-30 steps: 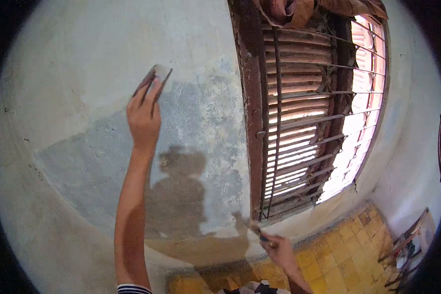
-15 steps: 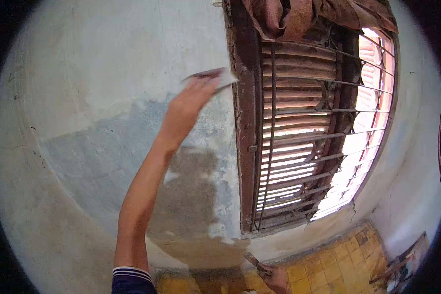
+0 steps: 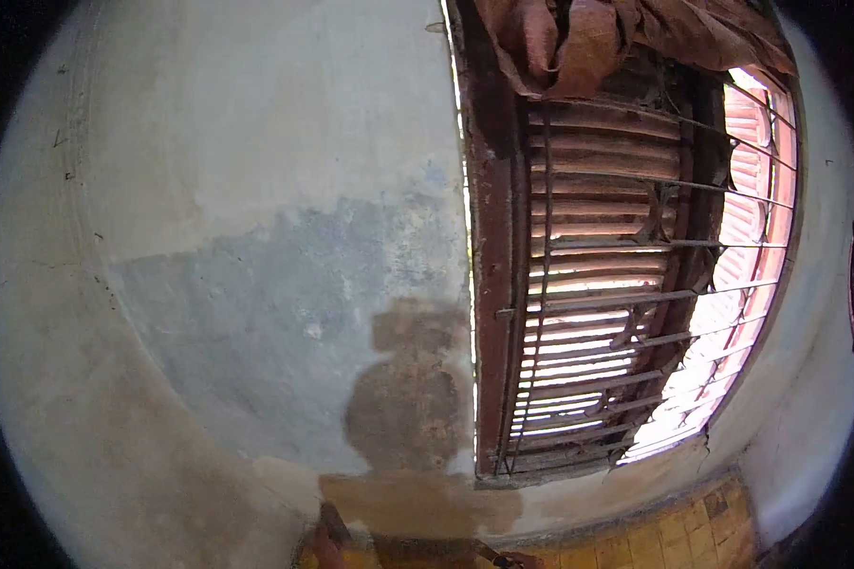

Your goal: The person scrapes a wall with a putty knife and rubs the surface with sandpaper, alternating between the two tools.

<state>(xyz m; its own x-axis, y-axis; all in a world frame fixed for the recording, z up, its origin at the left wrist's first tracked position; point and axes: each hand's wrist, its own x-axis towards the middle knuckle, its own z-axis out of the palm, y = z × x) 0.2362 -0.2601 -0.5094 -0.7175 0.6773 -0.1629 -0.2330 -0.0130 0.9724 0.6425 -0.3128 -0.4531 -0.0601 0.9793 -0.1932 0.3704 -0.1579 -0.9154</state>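
At the bottom edge my left hand (image 3: 325,553) is mostly out of frame. A dark flat blade, seemingly of a putty knife (image 3: 331,521), points upward from it, held in closed fingers. To its right, also cut off by the lower edge, my right hand (image 3: 528,562) grips another putty knife (image 3: 491,554), its blade angled up and left. Both hands are low, in front of the painted wall (image 3: 304,104), which carries a blue-grey patch (image 3: 247,294) with a rough upper edge. Handles and most fingers are hidden.
A window with a dark wooden frame (image 3: 492,313), metal bars (image 3: 636,302) and slatted shutters (image 3: 609,166) is on the right. Brown cloth (image 3: 579,43) hangs over its top. A yellow tiled floor (image 3: 674,542) lies below. My shadow falls on the wall.
My left hand has come down from the wall beside the window frame to the bottom edge with its putty knife. My right hand is lower in view. The view has shifted slightly.
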